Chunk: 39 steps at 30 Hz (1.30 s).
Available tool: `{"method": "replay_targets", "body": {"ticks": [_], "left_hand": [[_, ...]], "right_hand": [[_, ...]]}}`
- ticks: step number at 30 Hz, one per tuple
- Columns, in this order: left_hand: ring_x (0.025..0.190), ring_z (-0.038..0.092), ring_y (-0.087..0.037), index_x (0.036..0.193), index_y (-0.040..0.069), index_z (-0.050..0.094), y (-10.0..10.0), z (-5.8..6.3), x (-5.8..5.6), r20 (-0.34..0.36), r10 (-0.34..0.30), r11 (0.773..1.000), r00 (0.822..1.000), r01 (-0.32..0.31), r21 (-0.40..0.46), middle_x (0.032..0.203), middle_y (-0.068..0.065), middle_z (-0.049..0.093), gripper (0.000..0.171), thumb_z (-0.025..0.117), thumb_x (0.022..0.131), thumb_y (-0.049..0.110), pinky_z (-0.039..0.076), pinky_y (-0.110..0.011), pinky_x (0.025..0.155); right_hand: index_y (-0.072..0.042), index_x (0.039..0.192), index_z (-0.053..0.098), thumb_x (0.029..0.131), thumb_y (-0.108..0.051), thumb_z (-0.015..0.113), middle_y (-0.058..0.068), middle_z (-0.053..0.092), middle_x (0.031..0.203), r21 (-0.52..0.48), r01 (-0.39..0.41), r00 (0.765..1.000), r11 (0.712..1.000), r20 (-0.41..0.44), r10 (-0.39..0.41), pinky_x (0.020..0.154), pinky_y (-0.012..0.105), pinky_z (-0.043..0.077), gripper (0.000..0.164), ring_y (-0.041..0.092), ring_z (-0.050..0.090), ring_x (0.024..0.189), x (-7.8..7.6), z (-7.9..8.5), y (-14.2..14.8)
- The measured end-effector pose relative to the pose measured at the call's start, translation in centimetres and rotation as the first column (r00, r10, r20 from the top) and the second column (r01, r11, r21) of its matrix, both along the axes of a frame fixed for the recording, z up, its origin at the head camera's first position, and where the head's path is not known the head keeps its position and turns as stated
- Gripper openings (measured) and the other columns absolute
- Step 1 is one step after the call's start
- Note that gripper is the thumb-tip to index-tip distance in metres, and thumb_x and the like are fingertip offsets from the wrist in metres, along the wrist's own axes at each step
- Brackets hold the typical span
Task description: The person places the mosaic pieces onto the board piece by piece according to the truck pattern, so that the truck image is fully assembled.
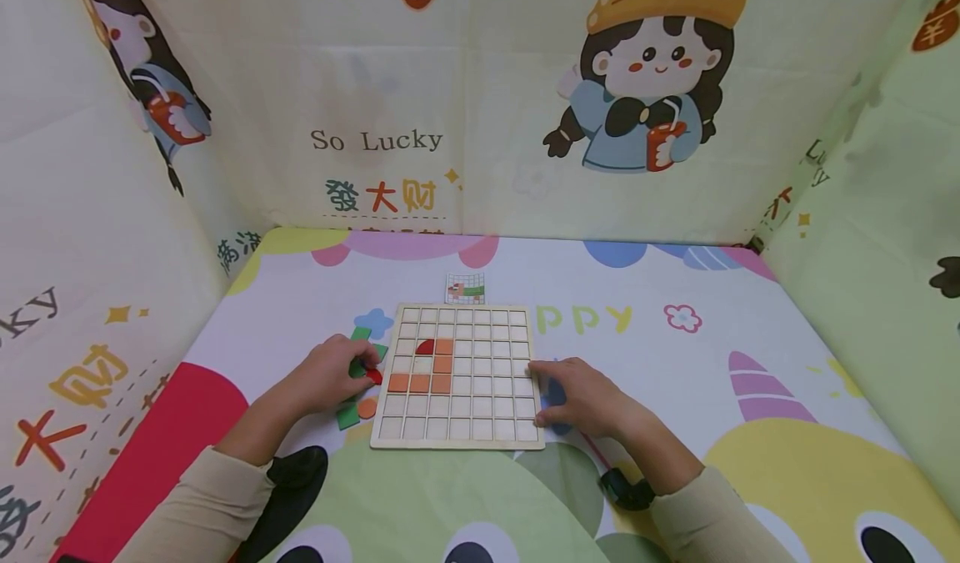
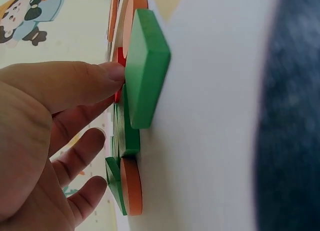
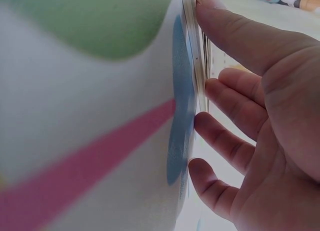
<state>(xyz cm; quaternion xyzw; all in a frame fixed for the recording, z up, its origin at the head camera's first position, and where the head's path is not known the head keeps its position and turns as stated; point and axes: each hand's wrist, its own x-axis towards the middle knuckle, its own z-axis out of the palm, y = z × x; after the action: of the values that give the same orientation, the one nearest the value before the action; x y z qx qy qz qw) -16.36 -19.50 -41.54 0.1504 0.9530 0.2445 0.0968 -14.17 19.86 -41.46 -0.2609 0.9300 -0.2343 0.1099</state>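
A wooden grid board (image 1: 495,434) lies flat on the table, with several orange squares (image 1: 443,364) and a red quarter-round piece (image 1: 425,347) set in its cells. My left hand (image 1: 326,371) is at the board's left edge, pinching a small red piece (image 1: 374,375) between thumb and forefinger. Around those fingertips lie green pieces (image 2: 146,66) and orange round pieces (image 2: 132,187), partly hidden by the hand in the head view. My right hand (image 1: 585,398) rests along the board's right edge, thumb and fingers spread and touching the rim.
Just beyond the board's far edge lies a small picture card (image 1: 465,289) with a gridded figure in red and green. A printed cloth (image 1: 652,321) covers the table, and patterned curtains (image 1: 510,129) enclose the back and both sides.
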Motion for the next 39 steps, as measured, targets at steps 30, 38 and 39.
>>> {"method": "replay_targets", "body": {"ticks": [30, 38, 39], "left_hand": [[0.106, 0.049, -0.03, 0.11, 0.011, 0.071, -0.86, 0.0, 0.5, 0.01, -0.016, 1.0, 1.0, 0.015, 0.006, 0.107, -0.006, 0.06, 0.028, 0.08, 0.084, 0.014, 0.055, -0.038, 0.077], [0.101, 0.049, -0.027, 0.108, 0.01, 0.07, -0.57, 0.11, 0.25, 0.029, -0.007, 1.0, 1.0, 0.008, -0.017, 0.1, -0.004, 0.058, 0.028, 0.081, 0.084, 0.017, 0.053, -0.035, 0.076], [0.101, 0.049, -0.027, 0.108, 0.01, 0.069, -0.55, 0.12, 0.22, 0.031, -0.006, 1.0, 0.999, 0.007, -0.019, 0.1, -0.004, 0.058, 0.028, 0.081, 0.084, 0.018, 0.052, -0.035, 0.075]], "right_hand": [[-0.004, 0.142, 0.054, 0.081, -0.029, 0.084, 0.015, 0.058, 0.135, -0.001, 0.003, 1.0, 1.0, 0.002, -0.003, 0.102, 0.052, 0.041, 0.072, 0.037, 0.051, 0.123, 0.11, 0.08, 0.05], [-0.004, 0.142, 0.054, 0.081, -0.029, 0.084, 0.015, 0.058, 0.135, -0.005, 0.006, 1.0, 1.0, 0.005, -0.006, 0.102, 0.052, 0.041, 0.073, 0.037, 0.05, 0.125, 0.01, 0.12, 0.08], [-0.004, 0.142, 0.054, 0.081, -0.029, 0.084, 0.016, 0.058, 0.135, -0.005, 0.007, 1.0, 1.0, 0.006, -0.007, 0.102, 0.052, 0.041, 0.073, 0.037, 0.05, 0.125, 0.02, 0.14, 0.07]]}}
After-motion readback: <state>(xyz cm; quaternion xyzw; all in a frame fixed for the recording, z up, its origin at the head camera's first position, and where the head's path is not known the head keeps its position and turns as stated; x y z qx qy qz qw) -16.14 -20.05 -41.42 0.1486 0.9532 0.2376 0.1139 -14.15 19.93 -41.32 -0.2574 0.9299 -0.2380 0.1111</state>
